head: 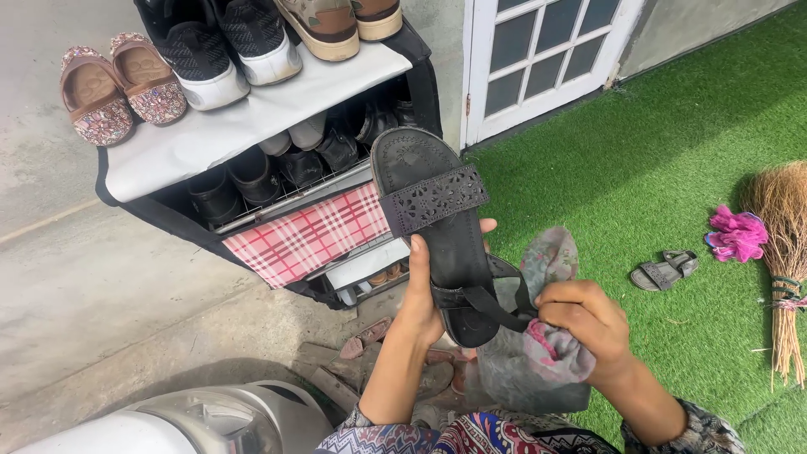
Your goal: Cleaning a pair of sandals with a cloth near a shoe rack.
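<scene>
My left hand (424,298) grips a black sandal (437,210) from below, near its heel, sole side away from me and the cut-out strap across its upper part. My right hand (588,324) is closed on a grey cloth (538,353) with pink marks, bunched against the sandal's heel and back strap. The cloth hangs down below both hands. Both hands are held up in front of a shoe rack.
A black shoe rack (244,134) with a white top holds sneakers, patterned flats and dark shoes inside, with a red plaid flap. A white paned door (538,59) stands behind. On green turf (639,168) lie a small grey sandal (664,271), a pink cloth and a broom (782,269).
</scene>
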